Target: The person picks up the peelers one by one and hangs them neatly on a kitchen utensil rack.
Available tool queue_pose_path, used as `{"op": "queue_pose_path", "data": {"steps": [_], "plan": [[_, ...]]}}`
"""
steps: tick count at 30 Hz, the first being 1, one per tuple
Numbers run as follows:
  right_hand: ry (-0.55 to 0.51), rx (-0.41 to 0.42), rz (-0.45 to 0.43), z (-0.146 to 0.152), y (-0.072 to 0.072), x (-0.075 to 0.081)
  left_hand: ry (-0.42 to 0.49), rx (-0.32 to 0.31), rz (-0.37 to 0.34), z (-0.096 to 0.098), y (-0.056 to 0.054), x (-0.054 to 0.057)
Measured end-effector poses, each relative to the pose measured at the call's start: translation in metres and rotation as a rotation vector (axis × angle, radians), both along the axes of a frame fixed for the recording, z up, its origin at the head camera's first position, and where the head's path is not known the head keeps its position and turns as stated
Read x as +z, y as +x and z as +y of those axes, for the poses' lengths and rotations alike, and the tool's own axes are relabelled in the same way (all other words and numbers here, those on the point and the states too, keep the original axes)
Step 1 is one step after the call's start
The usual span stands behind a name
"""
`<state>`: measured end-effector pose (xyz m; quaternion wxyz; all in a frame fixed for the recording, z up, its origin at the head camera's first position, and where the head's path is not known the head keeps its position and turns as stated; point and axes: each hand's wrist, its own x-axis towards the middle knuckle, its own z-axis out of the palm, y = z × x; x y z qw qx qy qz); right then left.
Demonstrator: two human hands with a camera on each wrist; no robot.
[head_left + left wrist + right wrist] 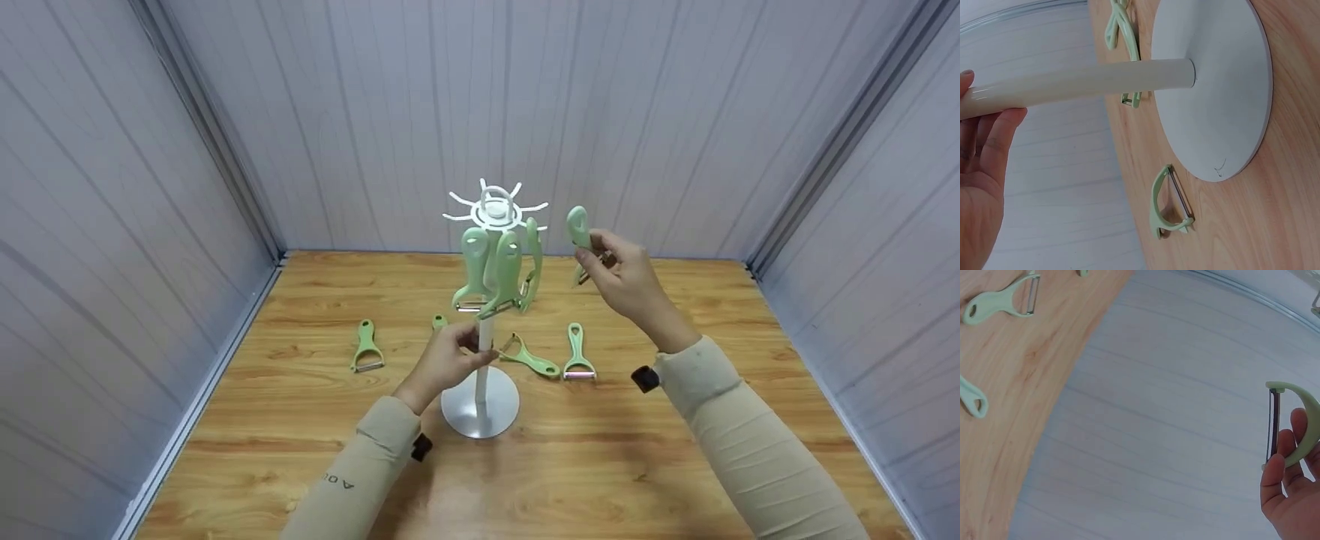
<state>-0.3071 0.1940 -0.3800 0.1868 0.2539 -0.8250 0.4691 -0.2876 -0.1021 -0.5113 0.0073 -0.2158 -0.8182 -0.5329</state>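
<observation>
A white stand with a round base [480, 420] and a ring of hooks [496, 213] on top stands upright on the table. My left hand [446, 360] grips its pole [1089, 80] low down, below the hanging peelers. Several green peelers hang from the hooks, among them one at the front [508, 270] and one on the right side [533, 262]. To the right of the stand, my right hand [626, 274] holds another green peeler [1304, 422] in the air, its handle end with the hole pointing up, apart from the hooks.
More green peelers lie on the wooden table [637, 465]: one at the left [366, 346], one behind my left hand [439, 322], and two right of the pole, one slanted [534, 361], one straight [576, 351]. Panel walls [390, 112] enclose the table at the back and sides.
</observation>
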Motion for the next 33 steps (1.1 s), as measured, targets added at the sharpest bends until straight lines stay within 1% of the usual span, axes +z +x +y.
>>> {"op": "queue_pose_path", "data": {"steps": [7,10,16,21,26,30,33], "plan": [[-0.008,0.037,0.045,-0.010,0.002,0.015,0.007,0.007,0.018,-0.001,0.001,-0.003],[0.001,0.054,0.055,-0.014,0.004,0.020,0.011,0.003,0.021,-0.001,0.000,-0.004],[0.016,0.089,0.066,-0.022,0.004,0.024,0.006,0.001,0.023,-0.001,0.000,-0.003],[0.025,0.113,0.069,-0.029,0.003,0.025,-0.005,0.000,0.030,0.000,0.001,-0.004],[0.048,0.141,0.062,-0.033,0.004,0.024,-0.003,-0.015,0.018,0.001,0.002,-0.004],[0.077,0.180,0.069,-0.034,0.004,0.022,0.000,-0.021,0.010,0.001,0.003,-0.003],[0.081,0.208,0.068,-0.034,0.005,0.021,-0.003,-0.029,0.020,0.001,0.002,-0.004]]}}
